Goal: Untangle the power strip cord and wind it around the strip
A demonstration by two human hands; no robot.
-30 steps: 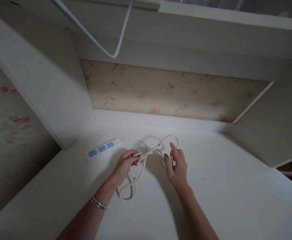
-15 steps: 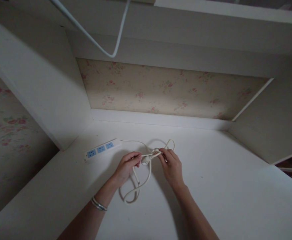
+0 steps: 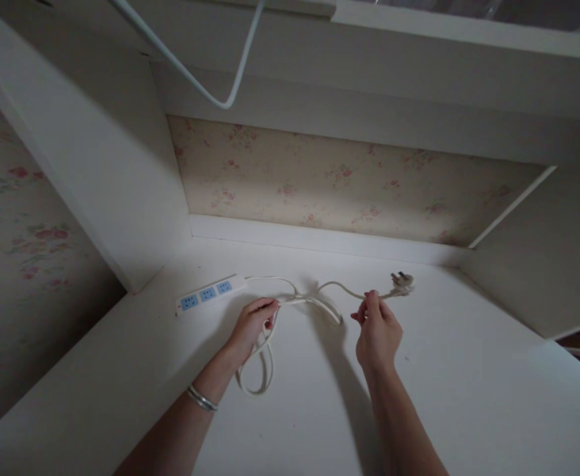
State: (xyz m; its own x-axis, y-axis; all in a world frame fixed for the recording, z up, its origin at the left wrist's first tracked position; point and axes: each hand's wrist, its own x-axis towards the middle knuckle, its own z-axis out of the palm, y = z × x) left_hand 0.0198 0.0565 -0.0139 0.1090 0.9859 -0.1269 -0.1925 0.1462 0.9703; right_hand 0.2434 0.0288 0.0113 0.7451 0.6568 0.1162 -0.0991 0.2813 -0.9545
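Note:
My left hand (image 3: 252, 328) pinches the white cord (image 3: 297, 299) left of the middle of the white surface. Below its fingers hangs a loop of the same cord. Farther right, my right hand (image 3: 379, 330) grips the cord just short of the plug (image 3: 402, 283), whose dark prongs point up and to the left. Between the hands, several strands of cord cross, and a bent loop of them ends near the right hand. The power strip (image 3: 210, 294), white with blue socket panels, lies behind and left of my left hand, its cord running rightward.
The white surface (image 3: 448, 370) has a raised back edge (image 3: 319, 242) below flowered wallpaper (image 3: 290, 188). White panels (image 3: 96, 158) stand at both sides. A bent pale rod (image 3: 185, 69) hangs at the upper left, under an overhead shelf.
My right hand has moved right with the plug end of the cord, pulling it out of the bundle. The strands between the hands are more spread out. My left hand has kept its grip.

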